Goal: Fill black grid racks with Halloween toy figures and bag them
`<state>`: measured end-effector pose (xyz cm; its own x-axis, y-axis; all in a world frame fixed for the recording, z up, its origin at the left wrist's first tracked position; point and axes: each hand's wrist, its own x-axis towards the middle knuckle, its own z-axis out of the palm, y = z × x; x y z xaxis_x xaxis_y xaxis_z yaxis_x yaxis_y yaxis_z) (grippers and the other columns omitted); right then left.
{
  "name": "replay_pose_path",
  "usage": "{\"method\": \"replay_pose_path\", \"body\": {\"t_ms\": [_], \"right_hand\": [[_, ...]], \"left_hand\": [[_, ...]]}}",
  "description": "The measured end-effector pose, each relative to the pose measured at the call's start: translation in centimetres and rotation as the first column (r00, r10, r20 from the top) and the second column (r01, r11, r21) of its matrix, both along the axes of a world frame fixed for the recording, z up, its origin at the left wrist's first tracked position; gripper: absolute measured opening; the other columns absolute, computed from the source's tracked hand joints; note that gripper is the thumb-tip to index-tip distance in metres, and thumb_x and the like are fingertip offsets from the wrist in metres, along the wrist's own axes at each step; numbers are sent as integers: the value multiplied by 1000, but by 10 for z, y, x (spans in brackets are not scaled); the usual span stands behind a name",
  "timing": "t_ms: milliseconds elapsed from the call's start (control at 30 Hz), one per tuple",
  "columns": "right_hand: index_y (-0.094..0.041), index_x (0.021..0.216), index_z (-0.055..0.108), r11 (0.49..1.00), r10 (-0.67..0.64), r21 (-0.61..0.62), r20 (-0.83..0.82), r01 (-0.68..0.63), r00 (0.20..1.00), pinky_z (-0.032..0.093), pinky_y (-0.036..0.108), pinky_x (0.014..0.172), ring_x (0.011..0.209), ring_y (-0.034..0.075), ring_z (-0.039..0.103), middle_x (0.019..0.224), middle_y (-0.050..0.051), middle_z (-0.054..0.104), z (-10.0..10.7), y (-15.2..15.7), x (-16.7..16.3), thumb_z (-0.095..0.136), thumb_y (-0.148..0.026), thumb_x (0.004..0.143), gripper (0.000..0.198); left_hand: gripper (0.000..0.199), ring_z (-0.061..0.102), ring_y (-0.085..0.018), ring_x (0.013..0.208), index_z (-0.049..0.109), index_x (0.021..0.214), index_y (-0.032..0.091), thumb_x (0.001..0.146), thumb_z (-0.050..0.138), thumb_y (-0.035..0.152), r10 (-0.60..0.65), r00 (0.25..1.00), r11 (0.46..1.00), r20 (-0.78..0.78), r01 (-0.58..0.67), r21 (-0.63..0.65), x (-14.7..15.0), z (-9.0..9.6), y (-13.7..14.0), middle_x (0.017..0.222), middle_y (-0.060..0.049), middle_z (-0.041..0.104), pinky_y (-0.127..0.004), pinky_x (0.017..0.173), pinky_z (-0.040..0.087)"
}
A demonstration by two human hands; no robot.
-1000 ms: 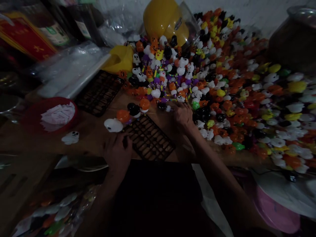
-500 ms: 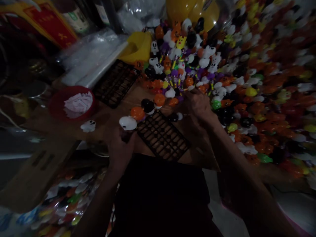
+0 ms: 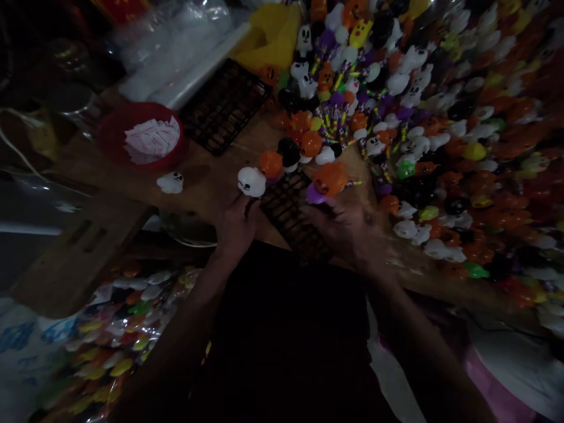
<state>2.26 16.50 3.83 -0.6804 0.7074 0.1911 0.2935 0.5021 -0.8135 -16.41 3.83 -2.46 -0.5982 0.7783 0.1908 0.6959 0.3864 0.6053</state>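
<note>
— Holding anything in the right hand (image 3: pixel 359 229)?

— Yes, gripping an orange figure (image 3: pixel 330 178) with a purple base (image 3: pixel 315 194), fingers closed around the lower part. Poised above the right side of the near black rack (image 3: pixel 284 212) (rather blurred at the fingertips, and dim too).

— And with the left hand (image 3: pixel 235 229)?

— Set right beneath a white figure (image 3: pixel 251 182) by the rack's left corner, with thumb and finger slightly apart. Cannot tell whether pinching or only touching.

— Anything next to that one?

— Follow the row up and to the right: first a small orange piece (image 3: pixel 271 163), then a black piece (image 3: pixel 288 151), then a pumpkin-like piece (image 3: pixel 311 144).

— And farther out?

— Look right for a great heap of coloured figures (image 3: pixel 474 151), spread over the wooden tabletop (image 3: pixel 242 154). Look left for a second black rack (image 3: pixel 227 106), then a red bowl (image 3: pixel 112 141) with paper slips (image 3: pixel 152 141) inside. Notice also a ghost figure (image 3: pixel 170 183), lying near the bowl on the person's side.
</note>
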Motion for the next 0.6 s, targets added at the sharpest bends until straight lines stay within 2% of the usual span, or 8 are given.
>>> {"method": "replay_pose_path", "body": {"t_ms": [67, 133, 200, 333, 467, 600], "right_hand": [[-22, 99, 73, 981, 8, -194, -110, -29, 994, 58, 30, 71, 73, 17, 69, 85, 2, 75, -22, -27, -20, 63, -40, 95, 21], [-20, 92, 74, 961, -18, -274, -128, -18, 992, 56, 28, 66, 69, 16, 67, 79, 1, 73, -38, -37, -37, 65, -47, 93, 28], [-19, 85, 74, 970, -31, -243, -90, 8, 995, 54, 28, 66, 69, 16, 65, 76, 0, 72, -45, -36, -46, 68, -51, 90, 33], [-19, 79, 75, 992, -18, -129, -34, 13, 999, 52, 28, 69, 70, 17, 65, 73, 1, 72, -42, -29, -47, 70, -51, 89, 33], [-20, 81, 77, 997, -14, -74, -29, 12, 999, 52, 29, 68, 67, 18, 64, 72, 1, 71, -41, -32, -45, 66, -49, 90, 32], [-23, 85, 78, 998, -55, -22, 22, 56, 998, 56, 32, 75, 75, 20, 69, 80, 2, 75, -44, -33, -43, 67, -42, 88, 23]], "left_hand": [[23, 66, -29, 110, 71, 106, 18, 95, 53, 28, -23, 1000, 1000, -15, 23, 3, -1, 0, -1, 111, -12, 71, -41, 98, 51], [24, 65, -30, 112, 70, 109, 17, 96, 52, 27, -43, 999, 999, -25, 43, 7, -1, -1, 0, 112, -13, 70, -43, 100, 50], [25, 65, -29, 111, 70, 110, 17, 97, 51, 25, -54, 998, 998, -26, 54, 12, -1, -3, 1, 111, -13, 69, -43, 100, 51], [21, 64, -28, 111, 70, 106, 18, 97, 52, 23, -52, 999, 998, -14, 53, 35, 1, -5, 3, 113, -13, 68, -42, 100, 51], [21, 63, -30, 111, 71, 105, 17, 96, 53, 22, -46, 999, 997, -8, 46, 61, 1, -4, 4, 113, -14, 68, -45, 100, 51], [21, 63, -29, 109, 72, 108, 19, 97, 54, 22, -48, 999, 996, 3, 47, 76, 2, -4, 4, 112, -12, 68, -43, 98, 51]]}}
